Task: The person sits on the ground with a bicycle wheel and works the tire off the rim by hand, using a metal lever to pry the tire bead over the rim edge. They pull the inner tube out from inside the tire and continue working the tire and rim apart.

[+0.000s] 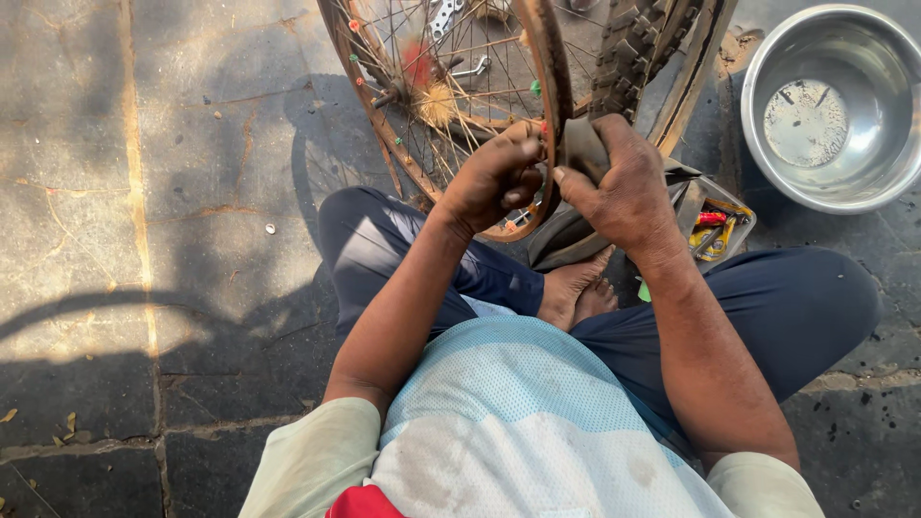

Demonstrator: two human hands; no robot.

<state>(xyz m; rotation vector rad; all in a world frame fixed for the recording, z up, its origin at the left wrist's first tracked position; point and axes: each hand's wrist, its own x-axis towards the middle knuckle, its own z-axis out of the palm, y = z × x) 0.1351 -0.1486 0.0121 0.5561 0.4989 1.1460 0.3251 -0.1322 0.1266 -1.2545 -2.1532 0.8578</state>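
- The rusty wheel rim (554, 67) is being gripped by the closed left hand (494, 177).
- The black inner tube (582, 146) is being pinched by the right hand (624, 182).
- A steel bowl (767, 58) is being left nearby.

The wheel (451, 96) stands at the upper middle of the frame, with the tyre (638, 53) just right of its rim and the bowl (758, 125) in the upper right corner. Both hands meet at the rim's lower edge, the left hand (494, 177) on the rim and the right hand (624, 187) beside it gripping the tube (582, 149). Below them lies a foot (573, 288) between the knees, and a tray (720, 225) of tools sits right of the right hand, under the bowl.
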